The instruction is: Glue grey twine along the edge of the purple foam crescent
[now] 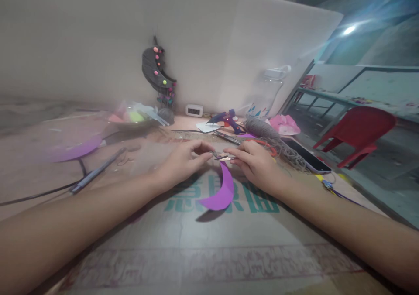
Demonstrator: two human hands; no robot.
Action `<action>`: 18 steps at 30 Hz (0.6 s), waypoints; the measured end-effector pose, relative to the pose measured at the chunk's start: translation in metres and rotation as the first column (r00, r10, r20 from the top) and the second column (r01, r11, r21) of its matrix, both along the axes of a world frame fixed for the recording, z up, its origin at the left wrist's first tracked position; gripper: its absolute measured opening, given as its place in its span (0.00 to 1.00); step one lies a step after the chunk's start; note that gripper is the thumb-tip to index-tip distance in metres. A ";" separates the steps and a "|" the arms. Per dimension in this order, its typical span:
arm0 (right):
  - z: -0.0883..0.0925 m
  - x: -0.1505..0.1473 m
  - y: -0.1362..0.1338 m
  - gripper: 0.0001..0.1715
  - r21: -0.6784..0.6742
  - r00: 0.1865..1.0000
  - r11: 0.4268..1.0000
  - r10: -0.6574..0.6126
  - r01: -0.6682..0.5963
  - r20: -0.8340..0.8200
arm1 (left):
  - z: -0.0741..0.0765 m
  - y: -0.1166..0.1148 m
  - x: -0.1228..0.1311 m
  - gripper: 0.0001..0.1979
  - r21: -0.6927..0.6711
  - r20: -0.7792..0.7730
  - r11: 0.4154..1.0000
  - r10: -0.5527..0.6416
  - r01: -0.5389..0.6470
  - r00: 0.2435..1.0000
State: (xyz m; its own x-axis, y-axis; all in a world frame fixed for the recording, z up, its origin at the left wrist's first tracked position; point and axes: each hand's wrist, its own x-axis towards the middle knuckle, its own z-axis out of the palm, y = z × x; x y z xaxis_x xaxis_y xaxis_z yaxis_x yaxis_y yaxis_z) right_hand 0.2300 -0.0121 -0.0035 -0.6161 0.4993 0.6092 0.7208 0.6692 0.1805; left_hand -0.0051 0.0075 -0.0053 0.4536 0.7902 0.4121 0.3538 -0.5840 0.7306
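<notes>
A purple paper crescent (227, 192) hangs from my fingertips, its lower end raised over the tabletop with a shadow beneath. My left hand (191, 159) pinches at the crescent's upper tip, thumb and forefinger together. From the other side my right hand (255, 162) holds a small shiny pointed piece (225, 158) over that tip; its exact kind is too small to tell. Just behind the right hand lie scissors with red handles (262, 144). The fingers partly hide where the crescent and the pointed piece meet.
A glue gun (227, 120) rests behind my hands, near a small digital clock (194, 110). Grey yarn (270, 133) and a phone (306, 155) lie right. Left are a pen (98, 170), a purple sheet (77, 149) and a bowl (132, 122). A decorated dark crescent (153, 70) hangs behind.
</notes>
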 end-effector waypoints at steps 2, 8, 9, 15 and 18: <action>0.001 0.000 0.000 0.16 0.009 1.000 1.000 0.005 -0.005 -0.004 | -0.001 0.001 0.000 0.11 0.006 -0.007 1.000 0.004 -0.004 1.000; 0.001 0.000 0.000 0.14 -0.013 1.000 1.000 0.006 -0.006 -0.022 | -0.001 0.001 0.000 0.11 -0.008 0.000 1.000 0.005 -0.005 1.000; 0.001 0.000 0.000 0.14 -0.016 1.000 1.000 0.008 -0.009 -0.026 | -0.001 0.000 0.000 0.11 -0.006 0.001 1.000 0.007 -0.007 1.000; 0.003 0.000 0.000 0.14 -0.008 1.000 1.000 0.010 -0.010 -0.012 | 0.000 0.000 0.000 0.10 0.012 -0.010 1.000 0.000 0.001 1.000; 0.003 -0.001 -0.001 0.15 -0.002 1.000 1.000 0.004 -0.004 -0.012 | 0.000 0.000 0.000 0.10 0.008 -0.010 1.000 -0.001 0.001 1.000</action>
